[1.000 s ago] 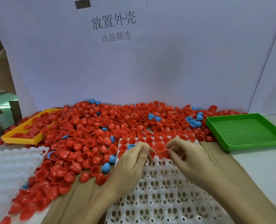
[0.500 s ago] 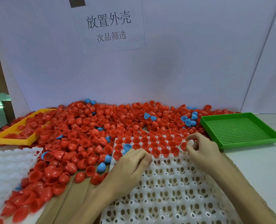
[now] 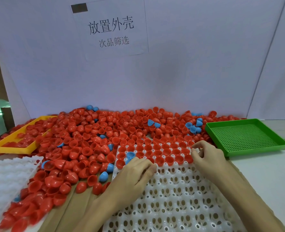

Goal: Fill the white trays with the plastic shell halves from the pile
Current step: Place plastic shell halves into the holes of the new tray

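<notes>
Glossy red domed shell halves [image 3: 81, 139] crowd the dimpled white tray [image 3: 177, 198] — three rows filled. Left hand [image 3: 133, 174] curled, right hand [image 3: 207, 158] pinched — contents cannot be told.

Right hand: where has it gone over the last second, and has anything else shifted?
The right hand moved from the tray's middle, beside the left hand, out to the far right end of the filled rows. What it holds is hidden. The left hand stayed on the white tray; the green tray and the pile are unchanged.
</notes>
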A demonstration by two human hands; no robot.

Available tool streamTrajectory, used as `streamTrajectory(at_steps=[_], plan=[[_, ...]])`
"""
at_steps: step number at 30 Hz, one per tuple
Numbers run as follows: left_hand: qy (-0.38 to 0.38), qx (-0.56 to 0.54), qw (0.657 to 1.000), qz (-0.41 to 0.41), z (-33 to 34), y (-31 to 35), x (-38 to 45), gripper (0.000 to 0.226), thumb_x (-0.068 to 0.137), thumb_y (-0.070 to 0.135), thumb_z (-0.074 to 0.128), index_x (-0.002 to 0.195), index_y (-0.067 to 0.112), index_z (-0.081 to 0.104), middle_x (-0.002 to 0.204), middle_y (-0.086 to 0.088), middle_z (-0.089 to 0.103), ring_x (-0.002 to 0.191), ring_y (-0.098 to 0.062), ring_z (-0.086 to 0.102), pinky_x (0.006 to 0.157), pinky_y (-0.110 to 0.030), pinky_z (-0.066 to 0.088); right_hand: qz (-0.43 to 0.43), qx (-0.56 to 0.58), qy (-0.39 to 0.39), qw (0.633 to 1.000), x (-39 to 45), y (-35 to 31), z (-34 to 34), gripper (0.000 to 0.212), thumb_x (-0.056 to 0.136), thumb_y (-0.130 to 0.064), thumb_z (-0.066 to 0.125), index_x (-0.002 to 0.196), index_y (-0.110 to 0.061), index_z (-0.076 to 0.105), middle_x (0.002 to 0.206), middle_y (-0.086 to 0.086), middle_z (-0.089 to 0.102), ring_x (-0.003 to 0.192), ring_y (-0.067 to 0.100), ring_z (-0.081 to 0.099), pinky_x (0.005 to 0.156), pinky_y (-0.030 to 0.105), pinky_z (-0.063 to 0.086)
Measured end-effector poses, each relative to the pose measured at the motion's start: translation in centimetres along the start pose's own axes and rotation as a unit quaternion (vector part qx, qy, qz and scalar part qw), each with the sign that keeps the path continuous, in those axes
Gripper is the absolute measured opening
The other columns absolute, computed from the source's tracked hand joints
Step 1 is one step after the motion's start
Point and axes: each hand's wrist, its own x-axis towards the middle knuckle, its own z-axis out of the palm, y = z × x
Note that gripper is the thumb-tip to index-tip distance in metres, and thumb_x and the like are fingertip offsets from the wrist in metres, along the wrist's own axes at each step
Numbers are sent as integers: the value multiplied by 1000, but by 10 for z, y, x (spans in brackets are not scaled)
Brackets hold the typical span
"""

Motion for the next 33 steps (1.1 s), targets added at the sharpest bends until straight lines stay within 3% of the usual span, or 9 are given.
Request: streamTrajectory(at_steps=[4,9,11,13,16,18,21,28,33], plan=[[8,7,1000,-13,-1,3,6,54,105,66,28,95,28,65,90,12,64,96,-12,59,86,-20,45,-10,-9,-6,1000,0,0,0,12,101,-22,61,109,-18,69,69,-2,65,68,13,61,56,29,40],[54,26,998,1,-8,8,48,27,105,50,48,93,33,66,86,18,64,88,-2,61,78,-13,46,-22,-14,-16,1000,1,2,0,10,100,-18,61,108,-19,68,68,3,67,68,16,63,59,32,46],[68,45,997,-4,-13,2,79,21,106,42,53,103,29,69,98,19,63,90,1,60,83,-16,49,-22,-13,-13,1000,1,4,0,10,101,-19,60,109,-20,68,67,1,66,64,13,60,54,28,40],[70,99,992,-21,-19,-10,112,25,107,37,53,115,21,71,121,10,61,108,-3,56,102,-27,49,-26,-17,-8,999,1,4,0,11,101,-20,60,108,-21,68,66,-2,64,62,10,58,52,25,34],[40,269,962,-42,-27,-33,153,34,106,38,51,118,15,72,162,2,40,145,-24,34,120,-47,31,-25,-14,-14,999,0,4,-1,12,102,-20,59,108,-20,69,69,-5,64,67,10,59,54,25,35],[-18,366,930,-28,-30,-47,170,39,107,40,46,120,15,72,171,5,26,152,-24,23,121,-50,23,-25,-15,-20,999,1,4,-1,13,102,-20,59,108,-19,70,71,-5,66,71,12,61,59,28,39],[-78,390,917,-19,-31,-60,182,44,110,38,38,124,14,72,168,6,33,148,-23,27,119,-48,21,-28,-20,-27,999,2,5,-1,13,102,-21,59,108,-19,70,73,-6,66,74,12,62,62,29,43],[-47,419,906,31,-35,-66,173,45,113,33,28,134,17,65,141,10,56,123,-15,47,106,-41,34,-31,-35,-35,998,2,5,2,13,103,-22,58,108,-21,69,79,-8,67,76,8,62,59,24,41],[-80,366,926,40,-31,-66,173,46,114,35,30,136,17,67,151,10,53,132,-13,44,111,-41,30,-31,-37,-30,998,2,5,2,11,102,-20,58,106,-21,69,73,-7,67,70,7,61,56,23,37]])
